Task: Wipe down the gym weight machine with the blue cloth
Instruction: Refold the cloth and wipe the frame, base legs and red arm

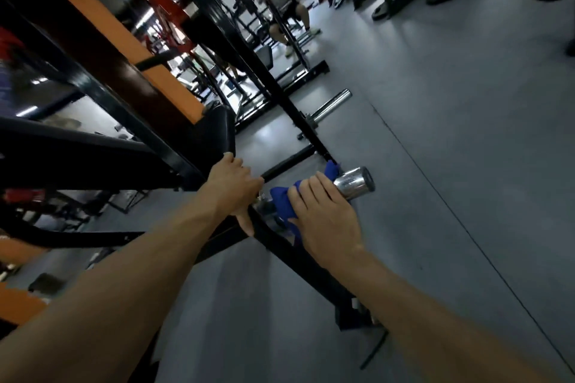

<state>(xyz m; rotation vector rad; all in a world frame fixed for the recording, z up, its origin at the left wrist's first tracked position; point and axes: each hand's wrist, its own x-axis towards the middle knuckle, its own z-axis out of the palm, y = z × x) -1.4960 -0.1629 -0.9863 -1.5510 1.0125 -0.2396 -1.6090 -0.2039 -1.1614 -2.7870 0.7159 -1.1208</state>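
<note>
No readable text, labels, brands or numbers anywhere in view; the frame is motion-blurred and tilted.

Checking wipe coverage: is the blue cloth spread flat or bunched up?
Bunched. The blue cloth is wadded around the chrome peg under the right hand, folds poking out either side.

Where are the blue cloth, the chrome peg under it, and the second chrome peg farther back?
blue cloth (281,200): head view, on the bunched fold left of the right hand's fingers.
near chrome peg (357,183): head view, on its bare end past the cloth.
far chrome peg (331,105): head view, mid-shaft.
</note>
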